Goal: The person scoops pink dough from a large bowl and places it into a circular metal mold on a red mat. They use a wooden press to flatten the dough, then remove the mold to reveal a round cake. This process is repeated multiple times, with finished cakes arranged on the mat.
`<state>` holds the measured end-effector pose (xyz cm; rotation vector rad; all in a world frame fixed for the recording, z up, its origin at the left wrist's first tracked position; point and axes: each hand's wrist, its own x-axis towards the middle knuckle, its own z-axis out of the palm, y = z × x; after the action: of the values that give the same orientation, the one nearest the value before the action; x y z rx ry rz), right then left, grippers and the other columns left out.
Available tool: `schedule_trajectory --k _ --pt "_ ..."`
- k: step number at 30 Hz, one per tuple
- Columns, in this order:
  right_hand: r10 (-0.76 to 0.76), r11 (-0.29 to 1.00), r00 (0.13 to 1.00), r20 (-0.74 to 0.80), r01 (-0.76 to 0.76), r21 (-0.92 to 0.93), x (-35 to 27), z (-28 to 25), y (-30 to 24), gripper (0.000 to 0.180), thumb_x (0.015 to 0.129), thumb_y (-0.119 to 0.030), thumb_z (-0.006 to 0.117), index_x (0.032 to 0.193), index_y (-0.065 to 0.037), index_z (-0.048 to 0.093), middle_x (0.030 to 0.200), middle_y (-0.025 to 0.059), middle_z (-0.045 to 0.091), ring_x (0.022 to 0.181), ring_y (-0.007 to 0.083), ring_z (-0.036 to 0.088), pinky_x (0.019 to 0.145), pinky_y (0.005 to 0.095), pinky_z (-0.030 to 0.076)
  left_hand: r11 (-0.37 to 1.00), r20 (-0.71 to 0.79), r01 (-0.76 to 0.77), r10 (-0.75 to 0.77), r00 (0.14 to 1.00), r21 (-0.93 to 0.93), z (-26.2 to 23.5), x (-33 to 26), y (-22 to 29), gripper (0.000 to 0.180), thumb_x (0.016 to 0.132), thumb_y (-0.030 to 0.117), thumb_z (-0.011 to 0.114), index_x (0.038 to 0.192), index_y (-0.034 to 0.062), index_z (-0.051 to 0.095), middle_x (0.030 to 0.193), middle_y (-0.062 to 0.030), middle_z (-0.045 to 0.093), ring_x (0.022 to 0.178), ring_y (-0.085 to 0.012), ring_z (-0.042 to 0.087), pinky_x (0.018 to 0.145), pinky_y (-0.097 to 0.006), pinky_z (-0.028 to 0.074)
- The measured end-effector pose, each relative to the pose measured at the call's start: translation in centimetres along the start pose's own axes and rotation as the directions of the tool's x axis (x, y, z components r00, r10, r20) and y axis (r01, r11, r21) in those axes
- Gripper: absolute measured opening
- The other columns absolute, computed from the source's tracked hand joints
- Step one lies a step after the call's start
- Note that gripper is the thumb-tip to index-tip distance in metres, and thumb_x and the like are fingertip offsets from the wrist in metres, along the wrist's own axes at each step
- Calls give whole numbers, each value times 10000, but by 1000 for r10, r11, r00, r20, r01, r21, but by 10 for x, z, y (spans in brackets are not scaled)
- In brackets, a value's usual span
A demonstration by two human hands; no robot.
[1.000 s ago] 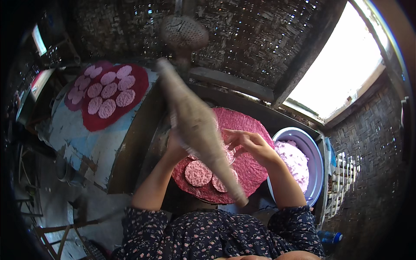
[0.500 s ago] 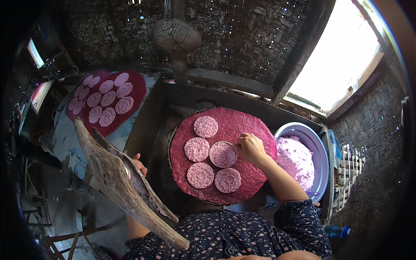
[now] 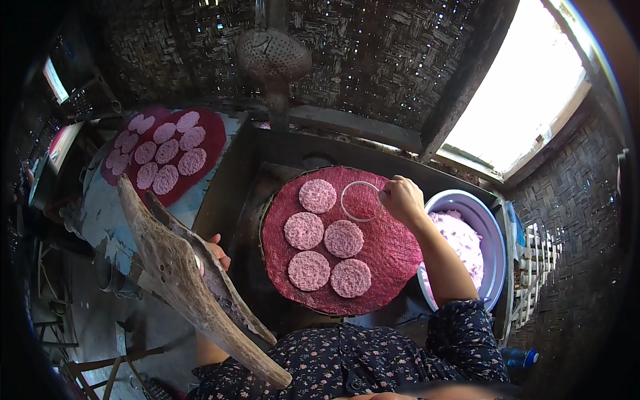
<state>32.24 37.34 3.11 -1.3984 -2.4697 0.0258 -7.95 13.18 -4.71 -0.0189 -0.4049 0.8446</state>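
Observation:
My right hand (image 3: 403, 199) pinches the edge of a thin, pale ring mould (image 3: 362, 221) above the upper right of a round magenta mat (image 3: 393, 250). Bare mat shows through the ring. Several pink, stringy discs lie flat on the mat, among them one disc (image 3: 343, 239) just below the ring. At the left, my left hand (image 3: 217, 253) is curled around a long, weathered, two-limbed wooden press (image 3: 180, 273). Most of that hand is hidden behind the wood, and only fingertips show. The press slants down toward my body.
A lilac basin (image 3: 492, 297) with fluffy pink dough (image 3: 460, 240) stands at the right. On a worn bluish surface at the back left lies another magenta mat (image 3: 183, 190) with several pink discs. A perforated ladle (image 3: 275, 55) hangs on the woven wall. A blue-capped bottle (image 3: 520, 357) lies at the lower right.
My right hand has lifted the ring off the middle disc and moved it up and to the right. That disc stays on the mat. My left hand and the press have hardly moved.

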Motion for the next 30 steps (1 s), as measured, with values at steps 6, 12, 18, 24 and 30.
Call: schedule_trajectory --k 6,12,18,24,30 --pt "53 999 995 86 -52 -9 10 19 3 181 717 -217 586 706 -56 670 811 127 617 808 303 619 705 423 513 954 -388 -290 241 890 -72 13 -11 -9 919 828 732 246 1162 -100 446 1051 -241 588 999 -399 576 855 -565 438" --pt "87 996 983 162 -81 -47 12 22 3 196 737 -237 597 742 -62 685 851 131 628 839 304 622 716 428 511 995 239 -99 91 967 20 -16 3 2 602 969 262 379 1410 6 59 1417 -159 236 1359 -365 141 1134 -490 178" --pt "78 995 988 134 -68 -74 11 10 -2 251 778 -302 613 765 -63 690 884 121 628 864 305 612 734 420 503 990 202 -83 104 974 -110 -29 12 2 510 990 254 261 1393 -41 158 1336 -161 383 1310 -345 288 1142 -474 130" --pt "-233 881 972 38 195 431 -11 -34 -39 530 843 -533 526 965 -30 640 865 108 608 817 250 605 736 375 489 -52 -14 64 662 749 997 13 94 -41 593 830 329 551 1283 -1 359 1248 -178 485 1182 -265 468 1009 -403 330" --pt "-499 198 743 446 -403 893 -50 -54 -68 667 931 -585 249 1108 8 499 874 97 568 803 194 563 744 315 455 -709 193 603 692 696 366 33 208 -43 449 753 299 697 1072 13 560 1229 -197 523 1161 -275 516 932 -383 435"
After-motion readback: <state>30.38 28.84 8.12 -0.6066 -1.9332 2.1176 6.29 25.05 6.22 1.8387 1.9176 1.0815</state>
